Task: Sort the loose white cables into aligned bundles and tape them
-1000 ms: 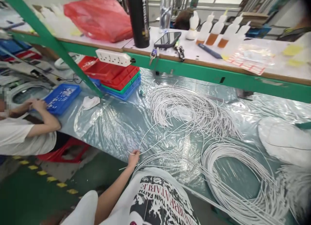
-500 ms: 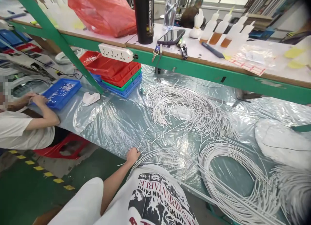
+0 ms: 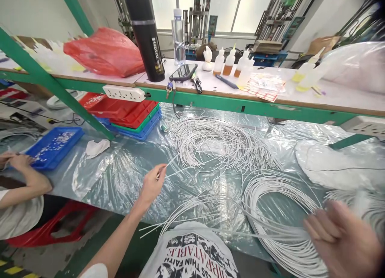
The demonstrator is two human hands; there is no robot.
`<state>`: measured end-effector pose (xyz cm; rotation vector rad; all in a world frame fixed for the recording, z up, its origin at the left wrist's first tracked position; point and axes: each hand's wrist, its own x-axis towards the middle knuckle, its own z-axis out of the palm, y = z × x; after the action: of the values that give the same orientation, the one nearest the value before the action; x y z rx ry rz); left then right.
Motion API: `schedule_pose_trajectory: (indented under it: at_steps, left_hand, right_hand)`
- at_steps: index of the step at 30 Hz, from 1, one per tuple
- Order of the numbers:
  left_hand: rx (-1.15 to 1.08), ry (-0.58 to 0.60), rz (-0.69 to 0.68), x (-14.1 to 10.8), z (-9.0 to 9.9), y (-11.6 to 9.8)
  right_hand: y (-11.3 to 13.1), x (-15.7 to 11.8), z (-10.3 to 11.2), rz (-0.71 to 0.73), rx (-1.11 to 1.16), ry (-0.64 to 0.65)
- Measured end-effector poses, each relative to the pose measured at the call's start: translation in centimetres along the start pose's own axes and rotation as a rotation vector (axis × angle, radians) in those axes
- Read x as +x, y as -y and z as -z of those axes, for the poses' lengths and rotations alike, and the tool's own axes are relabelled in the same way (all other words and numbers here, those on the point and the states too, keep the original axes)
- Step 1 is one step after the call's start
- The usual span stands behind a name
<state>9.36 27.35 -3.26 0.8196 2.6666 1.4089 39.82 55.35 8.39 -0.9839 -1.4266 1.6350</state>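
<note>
My left hand pinches a thin white cable over the plastic-covered table, left of a tangled pile of white cables. The held cable runs toward that pile. On the right, my right hand is blurred, its fingers curled beside a coil of white cables; whether it grips the cables there cannot be made out. Several loose cable ends lie across the table edge in front of my shirt.
A green-framed shelf crosses above the table, with a black bottle and a phone. Stacked trays stand at the left. A co-worker's hands are beside a blue tray. More cables lie far right.
My left hand has risen from the table edge toward the cable pile, with a cable between its fingers. My right hand has come into view at the right. The head view has shifted.
</note>
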Motion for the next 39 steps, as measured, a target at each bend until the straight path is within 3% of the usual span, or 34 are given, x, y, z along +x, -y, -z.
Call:
schedule_pose_trajectory:
  at_steps: [2, 6, 10, 14, 17, 20, 21, 23, 25, 27, 29, 33, 39]
  left_hand:
    - [-0.056, 0.068, -0.251, 1.1, 0.1, -4.4]
    - [-0.195, 0.185, -0.702, 2.0, -1.1, -11.3]
    - [-0.289, 0.25, -0.878, 2.4, -2.2, -15.3]
    - [-0.355, 0.218, -0.82, 3.2, -2.8, -17.1]
    - [-0.431, 0.118, -0.702, 3.7, -3.2, -17.3]
    - [-0.566, 0.016, -0.452, 3.6, -3.9, -17.0]
    - [-0.616, 0.047, -0.368, 3.3, -4.2, -16.9]
    - [-0.718, 0.224, -0.246, 2.5, -4.9, -16.9]
    - [-0.817, 0.439, -0.197, 1.5, -5.7, -17.3]
    - [-0.917, 0.56, -0.182, 0.7, -6.3, -17.8]
    - [-1.04, 0.54, -0.161, 0.4, -6.8, -18.3]
    - [-1.198, 0.366, -0.015, 1.1, -6.9, -18.1]
    - [-1.009, 0.671, -0.009, 0.7, -7.6, -16.6]
  right_hand:
    - [-0.8, 0.1, -4.0, -0.059, 0.117, 0.074]
    - [-1.6, -0.2, -10.9, 0.037, 0.048, 0.246]
    - [-1.4, -0.1, -13.4, 0.217, -0.125, 0.353]
    - [-1.3, -0.4, -12.9, 0.256, -0.183, 0.41]
    - [-1.7, -0.4, -12.2, 0.203, -0.096, 0.279]
    - [-2.1, -0.5, -11.8, 0.043, 0.171, 0.149]
    - [-2.3, -0.6, -11.8, -0.014, 0.257, 0.138]
    - [-2.6, -1.1, -12.1, -0.092, 0.364, 0.157]
    - [-3.2, -1.9, -12.9, -0.146, 0.397, 0.208]
    - [-3.8, -2.7, -13.8, -0.195, 0.41, 0.261]
    - [-4.4, -3.4, -14.4, -0.224, 0.422, 0.267]
    - [-4.3, -3.8, -13.8, -0.197, 0.414, 0.169]
    - [-3.1, -3.2, -13.0, -0.144, 0.431, 0.115]
